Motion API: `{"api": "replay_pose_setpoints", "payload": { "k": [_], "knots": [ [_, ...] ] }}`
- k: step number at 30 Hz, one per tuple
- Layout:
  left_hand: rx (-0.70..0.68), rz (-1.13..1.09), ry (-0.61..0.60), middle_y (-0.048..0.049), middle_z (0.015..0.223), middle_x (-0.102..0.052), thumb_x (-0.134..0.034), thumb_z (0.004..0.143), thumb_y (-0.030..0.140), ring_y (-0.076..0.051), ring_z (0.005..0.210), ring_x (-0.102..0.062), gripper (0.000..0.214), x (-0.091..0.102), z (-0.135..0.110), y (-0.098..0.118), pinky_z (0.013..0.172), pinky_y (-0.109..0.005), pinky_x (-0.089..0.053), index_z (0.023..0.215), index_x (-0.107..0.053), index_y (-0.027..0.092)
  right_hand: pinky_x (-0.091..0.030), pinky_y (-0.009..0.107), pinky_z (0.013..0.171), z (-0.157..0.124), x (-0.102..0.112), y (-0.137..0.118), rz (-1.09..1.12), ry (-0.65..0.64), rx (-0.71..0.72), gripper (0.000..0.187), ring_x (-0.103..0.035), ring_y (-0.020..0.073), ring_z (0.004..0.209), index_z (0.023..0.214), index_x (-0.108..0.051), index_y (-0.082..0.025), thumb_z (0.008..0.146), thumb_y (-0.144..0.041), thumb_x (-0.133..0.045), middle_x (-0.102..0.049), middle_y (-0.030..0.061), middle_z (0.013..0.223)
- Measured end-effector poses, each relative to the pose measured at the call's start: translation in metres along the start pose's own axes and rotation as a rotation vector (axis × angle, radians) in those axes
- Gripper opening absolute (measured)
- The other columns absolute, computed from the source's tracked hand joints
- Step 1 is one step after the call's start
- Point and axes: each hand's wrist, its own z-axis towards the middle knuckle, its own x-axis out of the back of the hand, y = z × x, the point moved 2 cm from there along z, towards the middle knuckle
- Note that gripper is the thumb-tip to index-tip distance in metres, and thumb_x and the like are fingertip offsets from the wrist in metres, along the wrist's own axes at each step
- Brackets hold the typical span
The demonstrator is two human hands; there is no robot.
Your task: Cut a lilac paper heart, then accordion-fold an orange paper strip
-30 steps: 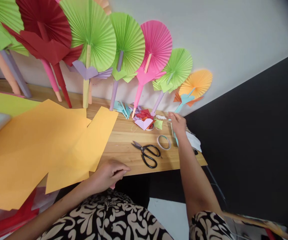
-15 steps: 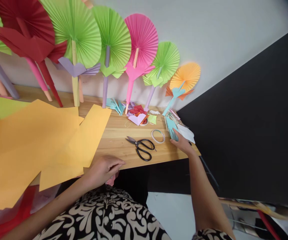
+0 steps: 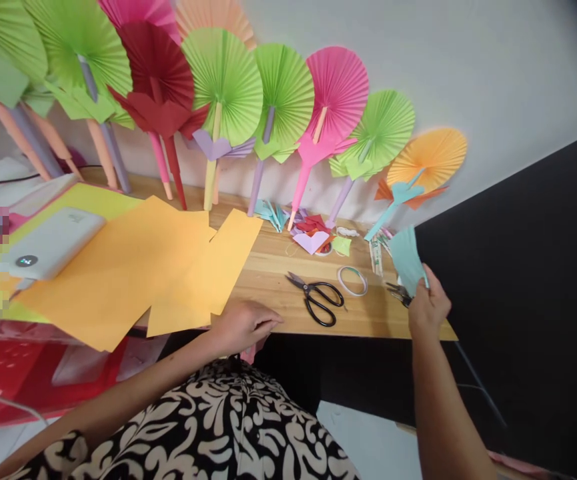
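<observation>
In the head view, the right hand [image 3: 429,303] is grasping the blue paper [image 3: 407,253] by its near right edge, thumb and fingers closing on it, and the paper is hanging above the right end of the table [image 3: 268,290]. A dark tool [image 3: 400,294] is lying just left of that hand, partly hidden by the paper. The left hand [image 3: 245,325] is resting at the near edge with fingers curling in; whether it is gripping anything, I cannot tell. Between the hands, scissors [image 3: 308,288] and a tape roll [image 3: 353,293] are lying apart. Orange sheets [image 3: 168,267] are spreading out on the left, and pleated fans [image 3: 337,87] are standing along the far wall [image 3: 493,73].
</observation>
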Motion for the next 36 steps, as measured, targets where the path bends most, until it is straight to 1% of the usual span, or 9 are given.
{"api": "replay_pose_setpoints", "payload": {
  "k": [4, 9, 14, 19, 22, 25, 29, 33, 36],
  "knots": [
    [-0.017, 0.027, 0.0, -0.0047, 0.092, -0.077, -0.051, 0.102, 0.03, -0.018, 0.086, -0.071, 0.027, 0.0, -0.001, 0.0, 0.081, -0.025, -0.049, 0.098, -0.076, 0.021, -0.038, 0.048, 0.118, -0.01, -0.004, -0.019, -0.006, -0.092, 0.137, 0.053, -0.055, 0.0286, 0.134, 0.138, -0.061, -0.02, 0.091, -0.031, -0.041, -0.061, 0.0103, 0.142],
    [-0.041, 0.044, 0.005, -0.0042, 0.09, -0.077, -0.051, 0.102, 0.029, -0.018, 0.083, -0.07, 0.027, 0.002, -0.002, 0.001, 0.075, -0.025, -0.047, 0.097, -0.076, 0.019, -0.039, 0.048, 0.118, -0.032, -0.027, -0.013, -0.075, -0.317, 0.349, 0.054, -0.054, 0.0259, 0.136, 0.136, -0.062, -0.018, 0.089, -0.023, -0.037, -0.061, 0.0098, 0.142],
    [-0.064, 0.026, 0.005, -0.0037, 0.09, -0.077, -0.051, 0.102, 0.03, -0.018, 0.083, -0.07, 0.027, 0.002, -0.001, 0.002, 0.076, -0.026, -0.048, 0.099, -0.076, 0.019, -0.04, 0.047, 0.118, -0.04, -0.027, 0.001, -0.115, -0.368, 0.368, 0.05, -0.054, 0.025, 0.135, 0.132, -0.065, -0.02, 0.09, -0.022, -0.038, -0.064, 0.0091, 0.138],
    [-0.085, 0.006, 0.005, -0.005, 0.092, -0.077, -0.049, 0.103, 0.031, -0.018, 0.084, -0.071, 0.03, 0.002, 0.0, 0.001, 0.077, -0.026, -0.05, 0.099, -0.076, 0.018, -0.039, 0.054, 0.117, -0.039, -0.017, 0.011, -0.182, -0.376, 0.333, 0.053, -0.052, 0.0293, 0.137, 0.135, -0.063, -0.018, 0.088, -0.02, -0.038, -0.06, 0.013, 0.142],
    [-0.109, 0.003, 0.009, -0.0051, 0.092, -0.077, -0.047, 0.104, 0.032, -0.018, 0.084, -0.071, 0.032, 0.001, 0.001, -0.002, 0.077, -0.026, -0.05, 0.1, -0.076, 0.018, -0.036, 0.057, 0.118, -0.045, -0.015, 0.003, -0.208, -0.423, 0.349, 0.057, -0.046, 0.0314, 0.142, 0.139, -0.059, -0.021, 0.084, -0.02, -0.044, -0.054, 0.0112, 0.149],
    [-0.107, -0.009, 0.006, -0.0048, 0.09, -0.077, -0.045, 0.105, 0.034, -0.017, 0.082, -0.071, 0.035, 0.0, 0.001, -0.004, 0.076, -0.025, -0.05, 0.1, -0.075, 0.018, -0.033, 0.057, 0.119, -0.055, -0.016, -0.014, -0.183, -0.454, 0.39, 0.053, -0.04, 0.03, 0.146, 0.142, -0.056, -0.024, 0.09, -0.028, -0.046, -0.049, 0.0085, 0.154],
    [-0.121, -0.027, 0.009, -0.0044, 0.089, -0.077, -0.045, 0.105, 0.033, -0.017, 0.081, -0.071, 0.033, 0.0, 0.002, -0.004, 0.077, -0.025, -0.05, 0.1, -0.075, 0.018, -0.031, 0.059, 0.118, -0.061, -0.028, -0.033, -0.173, -0.462, 0.41, 0.037, -0.041, 0.0327, 0.144, 0.123, -0.068, -0.024, 0.095, -0.041, -0.051, -0.054, 0.0106, 0.149],
    [-0.107, -0.064, 0.006, -0.0043, 0.09, -0.077, -0.046, 0.104, 0.033, -0.017, 0.083, -0.071, 0.033, 0.001, 0.001, -0.005, 0.077, -0.025, -0.05, 0.1, -0.075, 0.019, -0.04, 0.055, 0.112, -0.06, -0.038, -0.04, -0.133, -0.452, 0.397, 0.03, -0.051, 0.0333, 0.135, 0.102, -0.073, -0.021, 0.096, -0.041, -0.052, -0.065, 0.0143, 0.134],
    [-0.076, -0.054, -0.006, -0.0055, 0.091, -0.077, -0.044, 0.105, 0.035, -0.017, 0.082, -0.071, 0.035, 0.0, 0.0, -0.006, 0.077, -0.025, -0.05, 0.101, -0.075, 0.019, -0.043, 0.052, 0.109, -0.054, -0.036, -0.045, -0.113, -0.479, 0.418, 0.029, -0.057, 0.0308, 0.127, 0.089, -0.073, -0.024, 0.095, -0.044, -0.053, -0.069, 0.0107, 0.124]
  ]
}}
